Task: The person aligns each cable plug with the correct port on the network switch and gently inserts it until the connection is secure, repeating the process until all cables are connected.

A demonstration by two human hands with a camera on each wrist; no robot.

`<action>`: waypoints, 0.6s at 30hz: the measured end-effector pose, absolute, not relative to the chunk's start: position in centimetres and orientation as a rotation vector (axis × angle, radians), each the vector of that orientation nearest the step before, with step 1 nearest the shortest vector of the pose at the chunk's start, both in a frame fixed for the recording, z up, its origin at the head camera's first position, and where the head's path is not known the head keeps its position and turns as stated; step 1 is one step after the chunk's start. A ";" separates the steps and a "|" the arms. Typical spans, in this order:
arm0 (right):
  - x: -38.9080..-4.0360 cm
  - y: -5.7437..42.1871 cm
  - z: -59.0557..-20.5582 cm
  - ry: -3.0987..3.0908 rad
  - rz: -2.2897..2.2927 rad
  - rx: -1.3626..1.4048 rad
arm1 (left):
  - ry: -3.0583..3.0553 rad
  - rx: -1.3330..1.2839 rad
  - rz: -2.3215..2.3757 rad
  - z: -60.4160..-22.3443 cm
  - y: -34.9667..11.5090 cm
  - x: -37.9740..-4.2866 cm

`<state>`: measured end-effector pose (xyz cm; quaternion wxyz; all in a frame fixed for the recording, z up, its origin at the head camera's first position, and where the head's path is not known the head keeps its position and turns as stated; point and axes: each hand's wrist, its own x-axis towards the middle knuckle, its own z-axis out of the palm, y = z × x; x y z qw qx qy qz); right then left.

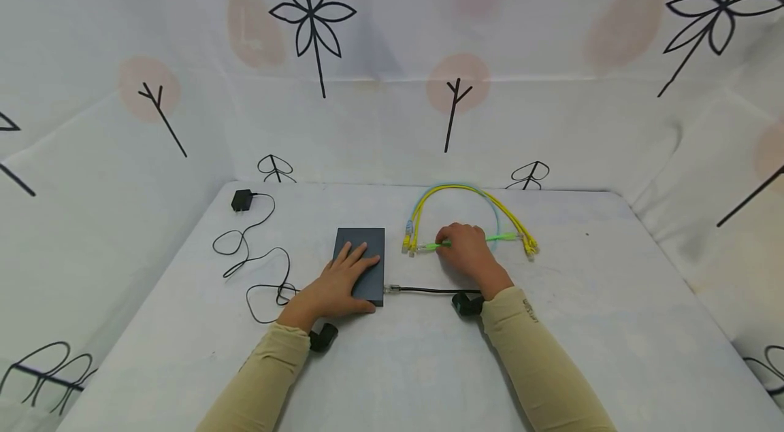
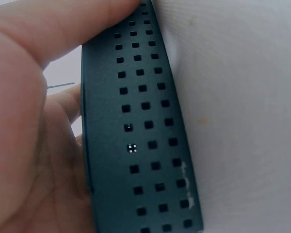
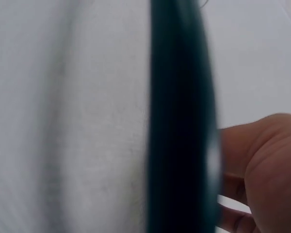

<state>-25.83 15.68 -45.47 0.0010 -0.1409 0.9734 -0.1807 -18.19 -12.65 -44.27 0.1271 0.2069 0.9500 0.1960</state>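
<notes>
Fingers of the right hand [image 1: 468,254] are closed in a pinch on the green cable [image 1: 503,237], near its left end, toward the far side of the desk [image 1: 612,323]. Fingers of the left hand [image 1: 341,282] are spread and lie flat on the dark box [image 1: 369,241], left of the green cable. A black cable [image 1: 429,290] meets the box's right side. Yellow cables [image 1: 521,228] and a light blue cable [image 1: 409,227] arch beyond the right hand. Far left: a black adapter [image 1: 241,200], its thin cord looping nearer.
</notes>
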 end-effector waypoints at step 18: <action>-25.2 15.7 -44.8 2.817 -0.868 -0.498 | 2.769 0.626 0.569 -44.4 -12.8 -18.3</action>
